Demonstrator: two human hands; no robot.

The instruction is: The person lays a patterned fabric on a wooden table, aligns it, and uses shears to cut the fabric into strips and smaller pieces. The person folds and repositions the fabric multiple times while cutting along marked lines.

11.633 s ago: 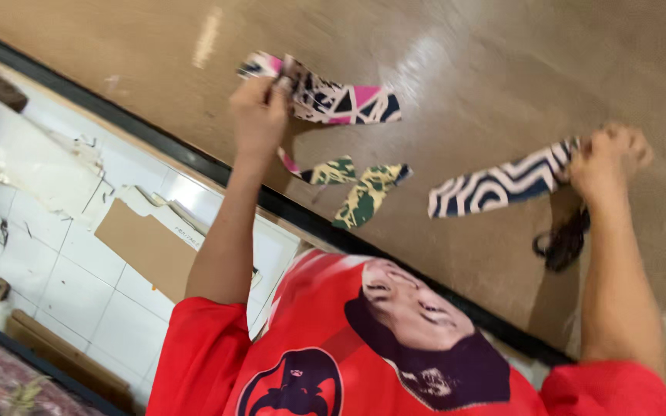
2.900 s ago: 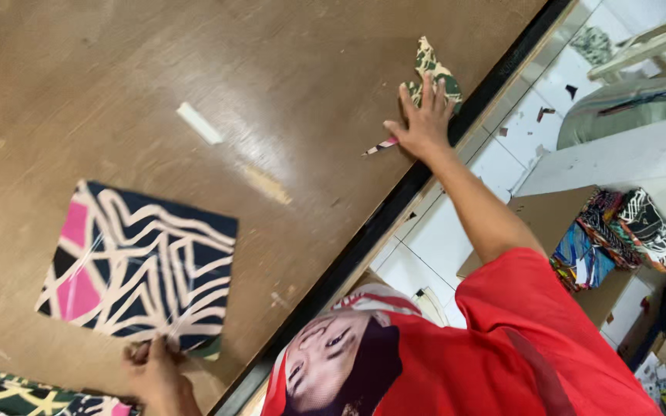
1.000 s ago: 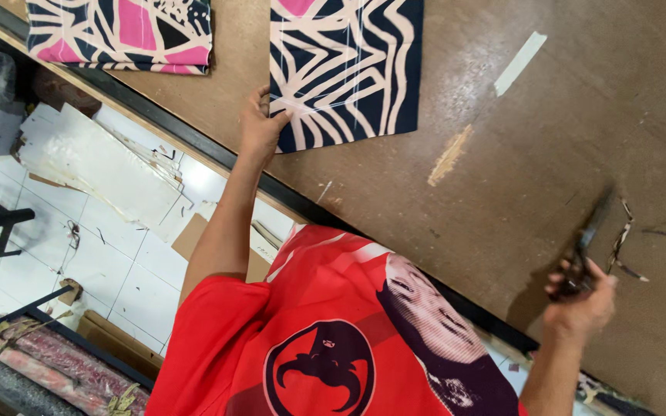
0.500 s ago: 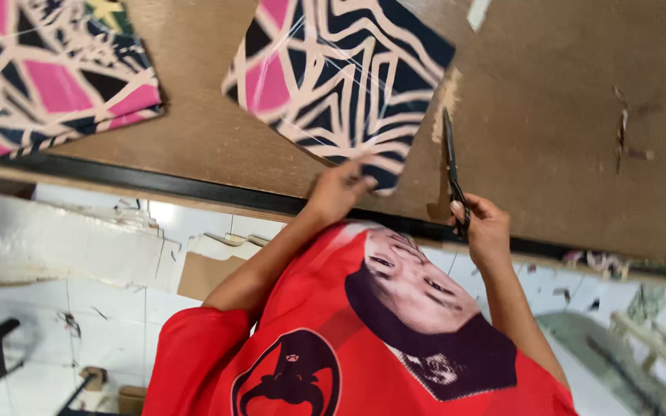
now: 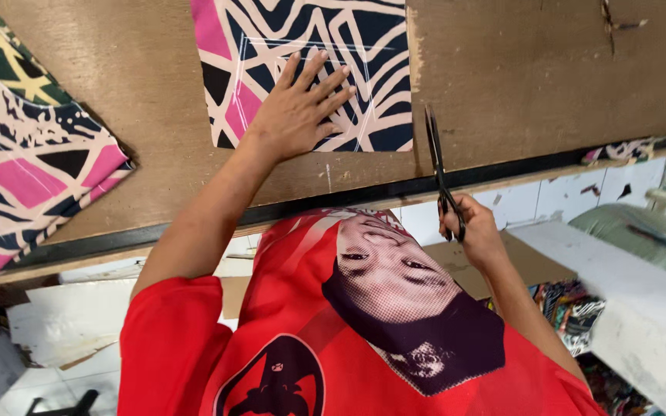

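You are in a fabric-cutting workshop. Under your left hand (image 5: 296, 114) lies patterned cloth (image 5: 310, 54) on a worn wooden table (image 5: 518, 69). Your right hand (image 5: 472, 231) holds scissors (image 5: 435, 150); fabric scraps (image 5: 572, 304) pile beyond it.

Patterned cloth (image 5: 364, 46) flat (scissors (image 5: 437, 158) beside)

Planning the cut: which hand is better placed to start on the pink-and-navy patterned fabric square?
Probably right hand: grips black metal scissors beside the fabric square's edge; left hand pins it flat.

Left hand (image 5: 294, 115) on fabric (image 5: 364, 46); scissors (image 5: 438, 166)
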